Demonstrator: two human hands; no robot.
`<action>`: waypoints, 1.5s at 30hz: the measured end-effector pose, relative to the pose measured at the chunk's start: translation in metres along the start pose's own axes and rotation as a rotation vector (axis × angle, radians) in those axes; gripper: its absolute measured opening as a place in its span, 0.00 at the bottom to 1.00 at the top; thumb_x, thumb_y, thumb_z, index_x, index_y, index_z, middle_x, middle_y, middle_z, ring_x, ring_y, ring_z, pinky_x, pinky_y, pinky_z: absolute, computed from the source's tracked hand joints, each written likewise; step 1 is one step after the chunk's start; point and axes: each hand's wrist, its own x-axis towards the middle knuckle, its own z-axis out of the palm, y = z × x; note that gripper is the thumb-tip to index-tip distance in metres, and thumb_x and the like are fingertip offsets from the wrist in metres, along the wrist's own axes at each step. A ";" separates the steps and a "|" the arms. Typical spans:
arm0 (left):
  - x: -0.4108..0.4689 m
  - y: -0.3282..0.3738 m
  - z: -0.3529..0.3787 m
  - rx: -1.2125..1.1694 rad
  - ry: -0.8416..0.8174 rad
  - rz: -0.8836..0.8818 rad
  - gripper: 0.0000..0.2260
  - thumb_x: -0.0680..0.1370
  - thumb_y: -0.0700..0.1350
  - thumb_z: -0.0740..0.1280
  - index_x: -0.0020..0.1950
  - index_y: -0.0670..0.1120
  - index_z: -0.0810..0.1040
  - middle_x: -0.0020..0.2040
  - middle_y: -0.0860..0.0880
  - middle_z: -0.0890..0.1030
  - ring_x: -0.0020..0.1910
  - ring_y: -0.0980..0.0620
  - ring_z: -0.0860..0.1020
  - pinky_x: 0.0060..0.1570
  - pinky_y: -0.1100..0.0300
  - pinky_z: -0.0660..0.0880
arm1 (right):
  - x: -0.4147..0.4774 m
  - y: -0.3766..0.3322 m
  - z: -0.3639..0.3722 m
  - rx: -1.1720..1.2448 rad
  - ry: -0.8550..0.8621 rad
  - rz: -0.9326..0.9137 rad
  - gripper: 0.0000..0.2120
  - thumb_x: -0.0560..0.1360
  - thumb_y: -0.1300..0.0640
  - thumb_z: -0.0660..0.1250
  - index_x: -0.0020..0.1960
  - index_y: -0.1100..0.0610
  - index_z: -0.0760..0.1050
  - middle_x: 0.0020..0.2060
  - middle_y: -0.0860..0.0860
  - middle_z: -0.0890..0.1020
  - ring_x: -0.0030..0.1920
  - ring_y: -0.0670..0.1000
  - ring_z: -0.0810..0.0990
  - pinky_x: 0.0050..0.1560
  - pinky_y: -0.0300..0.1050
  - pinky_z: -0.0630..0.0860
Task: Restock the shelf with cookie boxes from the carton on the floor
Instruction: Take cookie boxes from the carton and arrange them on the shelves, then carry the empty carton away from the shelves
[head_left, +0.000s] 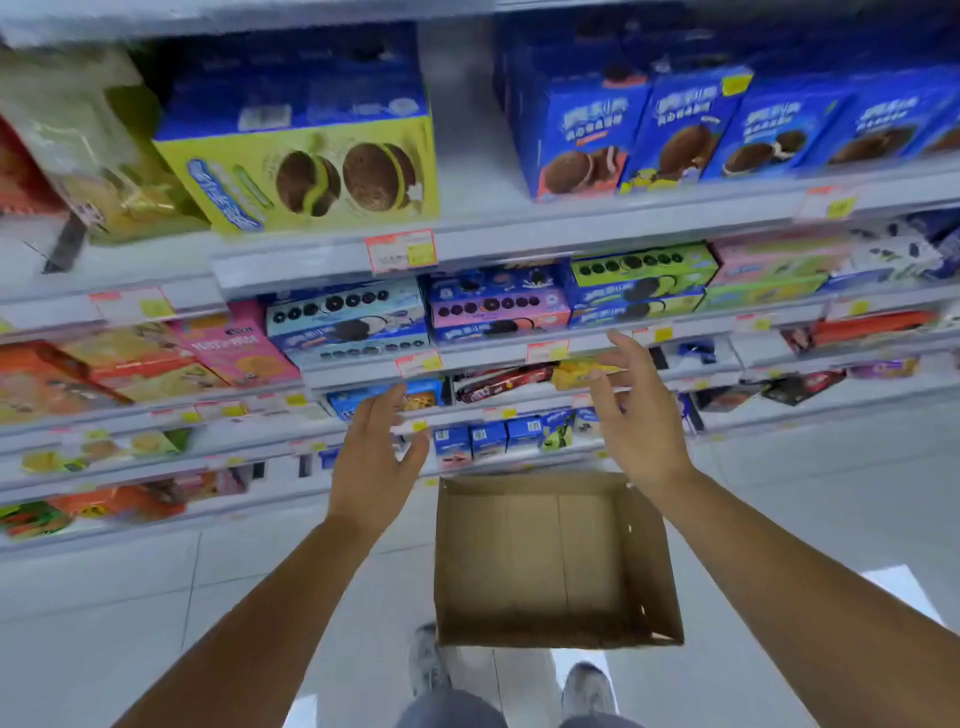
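Note:
A brown cardboard carton (550, 618) sits open on the floor below my hands; nothing shows inside it. Both arms reach forward toward the shelves. My left hand (376, 457) is open with spread fingers and holds nothing. Higher and to the right, my right hand (636, 410) is also open and holds nothing. Stacked cookie boxes (498, 306) in blue, pink and green lie on the shelf just above the hands. Blue cookie boxes (675, 130) stand upright on the upper shelf (519, 234), beside a yellow-green cookie box (311, 171) to the left of a gap.
Lower shelves hold small blue packs (483, 439), a dark snack wrapper (504, 382) and orange and pink boxes (156, 364) at left. Price tags (400, 250) line the shelf edges. My shoes (431, 660) stand on the pale tiled floor (156, 597) behind the carton.

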 end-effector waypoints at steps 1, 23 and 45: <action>-0.011 -0.003 0.023 -0.004 -0.052 -0.042 0.24 0.78 0.47 0.70 0.73 0.51 0.69 0.61 0.52 0.73 0.54 0.53 0.78 0.53 0.51 0.79 | -0.009 0.025 -0.008 -0.005 -0.018 0.045 0.19 0.81 0.54 0.61 0.71 0.51 0.65 0.52 0.41 0.76 0.47 0.44 0.78 0.49 0.41 0.76; -0.101 -0.282 0.380 0.414 -0.235 -0.598 0.35 0.74 0.51 0.72 0.76 0.47 0.60 0.70 0.41 0.70 0.69 0.38 0.67 0.68 0.41 0.66 | -0.109 0.563 0.045 -0.467 -0.185 0.815 0.29 0.78 0.48 0.60 0.76 0.51 0.57 0.73 0.53 0.65 0.70 0.57 0.68 0.67 0.56 0.68; -0.088 -0.346 0.374 0.372 -0.136 -0.774 0.17 0.83 0.47 0.60 0.66 0.39 0.75 0.61 0.35 0.80 0.60 0.31 0.76 0.60 0.42 0.73 | -0.107 0.590 0.072 -0.529 -0.075 0.861 0.18 0.81 0.48 0.56 0.66 0.56 0.73 0.59 0.56 0.80 0.58 0.62 0.78 0.58 0.56 0.75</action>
